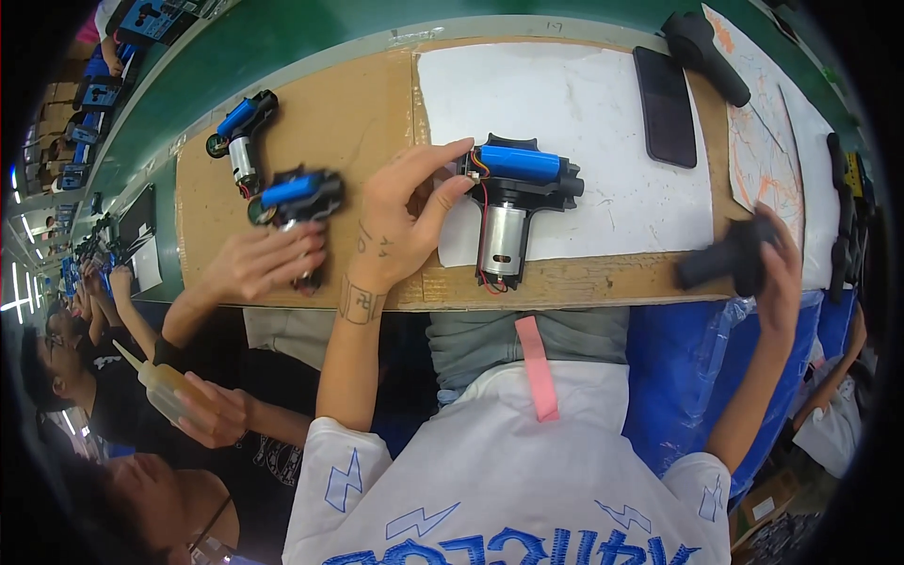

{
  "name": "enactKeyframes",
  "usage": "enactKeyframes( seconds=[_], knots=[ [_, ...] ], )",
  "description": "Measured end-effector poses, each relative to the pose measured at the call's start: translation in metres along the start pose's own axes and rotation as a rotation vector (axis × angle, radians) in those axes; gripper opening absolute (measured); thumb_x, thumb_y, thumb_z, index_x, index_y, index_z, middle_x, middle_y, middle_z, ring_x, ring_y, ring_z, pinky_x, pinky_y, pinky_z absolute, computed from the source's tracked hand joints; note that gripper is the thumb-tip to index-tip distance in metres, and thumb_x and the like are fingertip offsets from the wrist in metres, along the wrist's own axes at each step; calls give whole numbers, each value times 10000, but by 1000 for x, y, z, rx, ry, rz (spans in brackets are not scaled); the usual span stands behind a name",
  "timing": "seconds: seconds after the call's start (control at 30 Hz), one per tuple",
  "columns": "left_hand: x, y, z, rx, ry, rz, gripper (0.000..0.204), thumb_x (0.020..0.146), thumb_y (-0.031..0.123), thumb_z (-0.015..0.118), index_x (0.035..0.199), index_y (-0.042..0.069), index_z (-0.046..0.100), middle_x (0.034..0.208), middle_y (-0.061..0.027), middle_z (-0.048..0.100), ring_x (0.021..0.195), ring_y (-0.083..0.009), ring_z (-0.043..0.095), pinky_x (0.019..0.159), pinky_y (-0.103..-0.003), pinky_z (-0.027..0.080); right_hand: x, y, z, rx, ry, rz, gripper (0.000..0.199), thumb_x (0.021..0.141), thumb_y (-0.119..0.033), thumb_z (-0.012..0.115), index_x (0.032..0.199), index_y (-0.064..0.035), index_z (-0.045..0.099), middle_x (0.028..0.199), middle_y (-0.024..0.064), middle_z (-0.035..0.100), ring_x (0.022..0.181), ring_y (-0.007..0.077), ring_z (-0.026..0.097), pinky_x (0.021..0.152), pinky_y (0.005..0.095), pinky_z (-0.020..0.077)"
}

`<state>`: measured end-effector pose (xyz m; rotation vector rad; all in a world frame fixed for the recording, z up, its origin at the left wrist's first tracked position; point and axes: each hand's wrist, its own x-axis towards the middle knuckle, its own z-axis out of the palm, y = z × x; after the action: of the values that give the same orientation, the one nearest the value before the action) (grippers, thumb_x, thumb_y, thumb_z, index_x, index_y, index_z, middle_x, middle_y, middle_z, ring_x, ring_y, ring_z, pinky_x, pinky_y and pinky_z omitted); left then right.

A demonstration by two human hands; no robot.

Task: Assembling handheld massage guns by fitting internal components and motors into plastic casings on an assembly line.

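Note:
In front of me on a white sheet (pixel 574 94) lies a handheld tool's black half-shell (pixel 541 193) with a blue battery cell (pixel 520 163), a silver motor (pixel 503 235) and red and black wires. My left hand (pixel 400 212) grips its left end between thumb and forefinger, beside the wires. At the right edge of the table, my right hand (pixel 780 273) is closed round a black plastic casing piece (pixel 720 264), smeared by motion.
A phone (pixel 666 108) and a black casing (pixel 706 56) lie at the upper right. On my left, a co-worker's hand (pixel 273 259) holds a similar assembly (pixel 301 193), the other a glue bottle (pixel 174 391). Another assembly (pixel 243 141) lies behind on the cardboard (pixel 367 104).

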<state>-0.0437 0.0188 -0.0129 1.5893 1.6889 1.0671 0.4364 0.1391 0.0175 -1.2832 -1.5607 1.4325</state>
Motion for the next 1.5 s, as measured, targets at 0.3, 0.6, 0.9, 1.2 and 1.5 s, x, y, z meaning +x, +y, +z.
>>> enactKeyframes(
  seconds=[0.3, 0.6, 0.9, 1.2, 1.5],
  knots=[
    [-9, -3, 0, 51, 26, 135, 499, 846, -17, 749, 1339, 24, 679, 1271, -174, 703, 1130, -357, 649, 972, -408, 514, -7, -35, 79, -1088, 87, -220, 812, 839, -327, 839, 1521, -33, 510, 1591, 244, 461, 1444, 384, 490, 1191, 418, 377],
    [-26, 3, 16, 139, 100, 242, 491, 836, 24, 781, 1320, 33, 695, 1249, -151, 706, 1087, -324, 660, 968, -393, 475, -4, -38, 82, -1148, -42, -98, 1193, 598, -399, 947, 1598, -84, 376, 1662, 272, 318, 1462, 461, 433, 1177, 484, 403],
    [-32, 7, 17, 73, 91, 152, 482, 800, 95, 835, 1266, 55, 722, 1150, -121, 749, 1025, -276, 690, 920, -367, 458, -16, -97, 113, -1271, -266, -197, 1223, 485, -339, 941, 1575, -88, 444, 1610, 255, 405, 1451, 468, 449, 1174, 501, 398],
    [-22, 0, 10, 19, 57, 143, 395, 752, 189, 886, 1120, 80, 791, 986, -86, 792, 868, -245, 707, 800, -343, 449, 37, -120, 215, -946, -725, -593, 1238, 483, -224, 968, 1565, -23, 401, 1617, 252, 357, 1456, 460, 415, 1199, 481, 378],
    [-18, 1, 7, -9, 19, 131, 354, 731, 191, 895, 1056, 85, 804, 961, -63, 792, 783, -227, 690, 745, -346, 451, 24, -116, 233, -1086, -787, -525, 1200, 534, -198, 966, 1565, -18, 379, 1605, 284, 329, 1400, 501, 444, 1182, 514, 395]
  ],
)
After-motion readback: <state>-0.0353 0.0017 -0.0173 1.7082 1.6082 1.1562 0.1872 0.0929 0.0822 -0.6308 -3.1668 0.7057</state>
